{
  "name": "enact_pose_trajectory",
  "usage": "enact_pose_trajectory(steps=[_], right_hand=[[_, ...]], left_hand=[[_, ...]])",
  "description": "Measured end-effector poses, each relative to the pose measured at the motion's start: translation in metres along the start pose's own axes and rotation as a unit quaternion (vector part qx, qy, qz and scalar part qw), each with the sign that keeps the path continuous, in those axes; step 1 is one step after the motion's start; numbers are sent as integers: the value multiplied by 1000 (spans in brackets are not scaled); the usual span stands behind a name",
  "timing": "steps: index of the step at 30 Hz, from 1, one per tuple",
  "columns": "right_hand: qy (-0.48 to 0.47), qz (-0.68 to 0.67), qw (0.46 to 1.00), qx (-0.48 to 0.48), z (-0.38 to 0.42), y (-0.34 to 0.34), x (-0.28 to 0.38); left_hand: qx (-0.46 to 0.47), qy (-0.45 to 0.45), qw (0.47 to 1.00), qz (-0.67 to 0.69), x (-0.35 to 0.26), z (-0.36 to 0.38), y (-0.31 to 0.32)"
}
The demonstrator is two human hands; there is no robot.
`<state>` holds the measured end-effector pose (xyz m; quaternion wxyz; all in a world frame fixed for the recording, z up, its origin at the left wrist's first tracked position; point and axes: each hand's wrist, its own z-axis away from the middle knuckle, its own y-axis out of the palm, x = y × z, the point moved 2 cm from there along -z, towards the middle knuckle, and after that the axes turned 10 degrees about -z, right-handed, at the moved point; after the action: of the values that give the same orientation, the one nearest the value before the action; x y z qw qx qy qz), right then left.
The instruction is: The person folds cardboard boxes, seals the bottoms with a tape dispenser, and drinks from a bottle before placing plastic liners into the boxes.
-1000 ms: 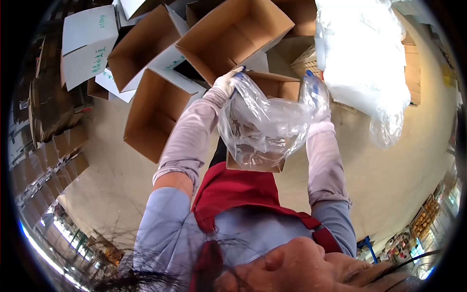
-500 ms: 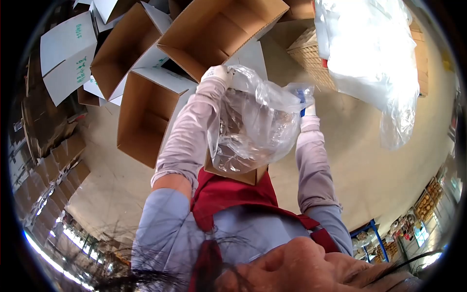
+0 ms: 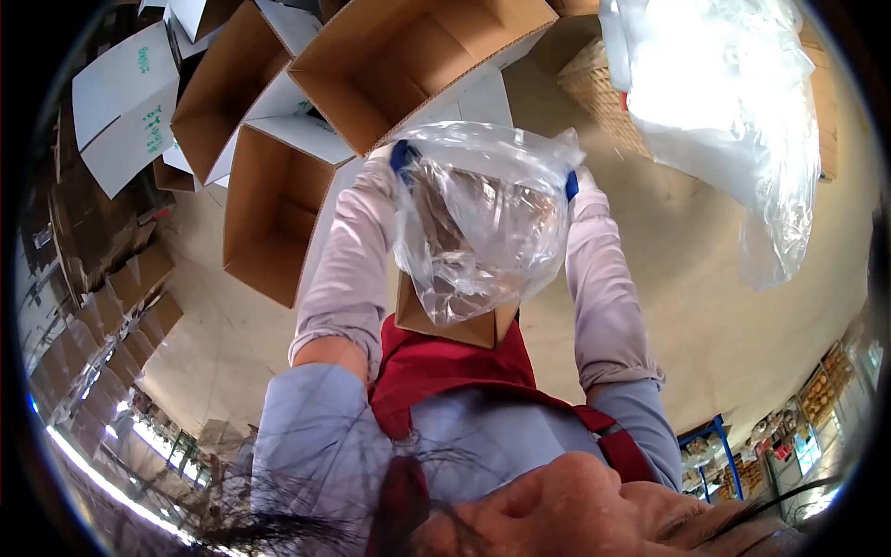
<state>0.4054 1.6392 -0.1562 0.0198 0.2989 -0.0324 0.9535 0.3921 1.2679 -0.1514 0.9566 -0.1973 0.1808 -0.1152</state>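
A clear plastic bag (image 3: 483, 232) hangs wide between my two hands, its mouth spread. My left hand (image 3: 397, 160), in a white and blue glove, is closed on the bag's left rim. On the opposite side my right hand (image 3: 577, 184), gloved the same way, grips the right rim; its fingers are partly hidden by the plastic. Beneath the bag stands a cardboard box (image 3: 450, 327) against my red apron (image 3: 455, 367). The film covers most of this box, and its lower front edge shows.
Open cardboard boxes lie at upper left, including a large box (image 3: 408, 70) and a smaller box (image 3: 278, 209) beside my left arm. A stack of clear plastic bags (image 3: 715, 93) hangs at upper right, near a woven basket (image 3: 608, 97). A blue metal frame (image 3: 729, 455) stands at lower right.
My hands have spread the bag's mouth wider; the left moved slightly left and its blue palm now shows. The bag's upper rim is pulled straighter across.
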Motion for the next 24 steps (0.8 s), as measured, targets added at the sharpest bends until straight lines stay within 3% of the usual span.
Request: enact_pose_trajectory(steps=[2,4,6,9,12,14,15,18,19,20,21,22,23,24], right_hand=[[7,1,1000,-1,3,-5,0],[35,-105,993,34,-19,-26,-37],[104,-348,926,102,-43,-57,-99],[70,-411,908,24,20,-69,-170],[46,-436,898,-41,80,-60,-235],[47,-428,900,-63,107,-45,-264],[47,-415,906,-73,114,-37,-277],[35,-308,944,-108,112,-23,-317],[37,-254,959,-123,110,-22,-324],[61,-192,974,-101,117,-25,-302],[82,-130,985,-78,124,-28,-269],[78,-109,989,-59,139,-30,-214],[80,-113,988,-64,143,-36,-223],[99,-36,992,-64,145,-49,-239]], left_hand=[[44,-39,998,23,34,-5,8],[29,-50,997,-59,66,-20,21],[1,-55,984,-169,91,-45,31],[-49,-55,938,-339,146,-89,40],[-45,109,957,-265,112,-6,35],[15,161,969,-186,133,-13,44],[20,255,950,-177,168,-29,47],[65,200,966,-151,151,30,33],[56,176,953,-240,154,37,28],[47,149,932,-326,158,46,23],[50,151,931,-328,151,62,20],[88,99,933,-336,141,81,17],[127,44,929,-345,141,96,13],[177,55,914,-361,154,101,10]])
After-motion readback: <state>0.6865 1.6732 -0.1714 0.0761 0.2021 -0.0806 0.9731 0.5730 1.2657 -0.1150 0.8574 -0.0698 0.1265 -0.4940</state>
